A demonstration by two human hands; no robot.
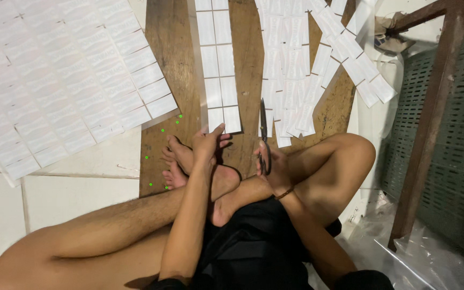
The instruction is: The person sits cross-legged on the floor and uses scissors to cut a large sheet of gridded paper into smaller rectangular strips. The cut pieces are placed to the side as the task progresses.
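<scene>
I sit cross-legged on the floor with a wooden board [170,64] in front of me. My left hand [209,142] reaches forward, its fingertips touching the near end of a two-column strip of white labels [218,64] lying on the board. My right hand [272,164] grips black scissors [264,134] by the handles, blades shut and pointing away from me, beside the strip. To the right of the scissors lies a heap of cut label strips [296,70].
A large uncut sheet of white labels [60,80] covers the tiled floor [71,188] at left. A rusty metal frame leg [430,118] and a green plastic crate [463,134] stand at right, with clear plastic wrap [430,258] below.
</scene>
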